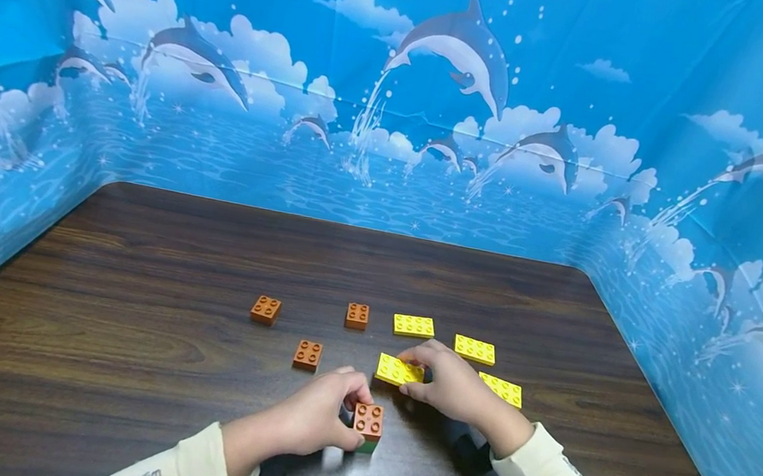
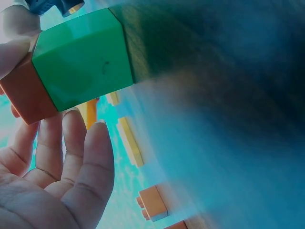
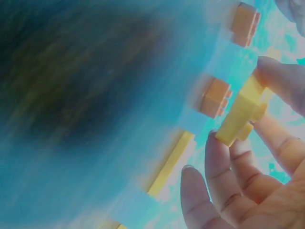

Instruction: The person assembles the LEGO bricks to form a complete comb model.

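Observation:
My left hand (image 1: 317, 416) pinches a brown toy building brick (image 1: 368, 421) between thumb and fingers. It sits on top of a taller green block (image 2: 83, 59), which stands on the table at the near middle. In the left wrist view the thumb lies across the joint of brown and green. Just beyond and to the right, my right hand (image 1: 447, 383) grips a thin yellow eight-stud brick (image 1: 396, 369) by its right end. The right wrist view shows that yellow brick (image 3: 242, 110) held at the fingertips, lifted off the tabletop.
Three loose brown four-stud bricks lie to the left and back: one far left (image 1: 266, 310), one at centre (image 1: 357, 316), one nearer (image 1: 307, 354). Three thin yellow bricks lie behind (image 1: 413, 325) and right, one (image 1: 502, 391) partly behind my right wrist. A dolphin-print curtain (image 1: 370, 108) surrounds the dark wooden table (image 1: 130, 277).

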### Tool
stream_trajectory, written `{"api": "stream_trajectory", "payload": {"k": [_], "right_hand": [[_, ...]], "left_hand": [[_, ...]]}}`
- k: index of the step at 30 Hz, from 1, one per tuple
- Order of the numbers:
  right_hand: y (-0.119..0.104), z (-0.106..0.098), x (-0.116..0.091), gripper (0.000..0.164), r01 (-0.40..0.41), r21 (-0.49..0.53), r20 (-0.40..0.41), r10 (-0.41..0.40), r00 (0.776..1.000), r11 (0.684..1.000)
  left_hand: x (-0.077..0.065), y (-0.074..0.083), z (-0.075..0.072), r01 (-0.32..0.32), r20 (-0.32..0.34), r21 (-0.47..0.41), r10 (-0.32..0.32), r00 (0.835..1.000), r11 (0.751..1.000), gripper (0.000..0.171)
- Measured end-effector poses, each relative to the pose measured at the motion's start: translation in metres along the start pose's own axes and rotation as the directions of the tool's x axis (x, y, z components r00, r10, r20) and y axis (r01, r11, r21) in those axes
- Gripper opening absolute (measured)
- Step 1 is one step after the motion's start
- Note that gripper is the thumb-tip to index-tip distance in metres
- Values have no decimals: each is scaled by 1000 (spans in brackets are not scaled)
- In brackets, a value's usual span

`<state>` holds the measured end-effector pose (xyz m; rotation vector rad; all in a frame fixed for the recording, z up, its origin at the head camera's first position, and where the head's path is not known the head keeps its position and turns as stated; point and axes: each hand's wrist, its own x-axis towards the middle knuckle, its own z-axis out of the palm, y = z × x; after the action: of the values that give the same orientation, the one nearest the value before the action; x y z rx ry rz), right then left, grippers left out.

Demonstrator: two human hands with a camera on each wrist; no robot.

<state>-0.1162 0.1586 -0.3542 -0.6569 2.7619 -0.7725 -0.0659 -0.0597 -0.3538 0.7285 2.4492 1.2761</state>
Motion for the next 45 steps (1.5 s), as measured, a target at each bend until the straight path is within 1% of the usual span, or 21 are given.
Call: {"api": "stream_trajectory", "payload": {"k": [8, 15, 23, 27, 30, 45], "right_hand": [[-7, -4, -9, 37, 70, 69, -33, -67, 997, 995], [-10, -7, -18, 37, 131, 103, -54, -126, 991, 986], [-13, -7, -28, 39, 133, 141, -71, -124, 990, 981], [-15, -7, -34, 39, 132, 176, -59, -123, 991, 975], [-16, -8, -37, 37, 133, 202, -46, -126, 991, 970], [-18, -2, -46, 34, 196, 218, -18, -197, 980, 956]], "left_hand": [[0, 0, 1, 25, 26, -13, -25, 999, 1000, 30], [0, 1, 0, 22, 18, -19, -21, 1000, 1000, 30], [-1, 0, 1, 15, 1, -31, -15, 1000, 999, 30], [-1, 0, 0, 15, 2, -31, -15, 1000, 999, 31], [0, 0, 0, 4, -1, -30, -4, 1000, 1000, 31], [2, -1, -1, 4, 12, -28, -3, 1000, 1000, 31]]}}
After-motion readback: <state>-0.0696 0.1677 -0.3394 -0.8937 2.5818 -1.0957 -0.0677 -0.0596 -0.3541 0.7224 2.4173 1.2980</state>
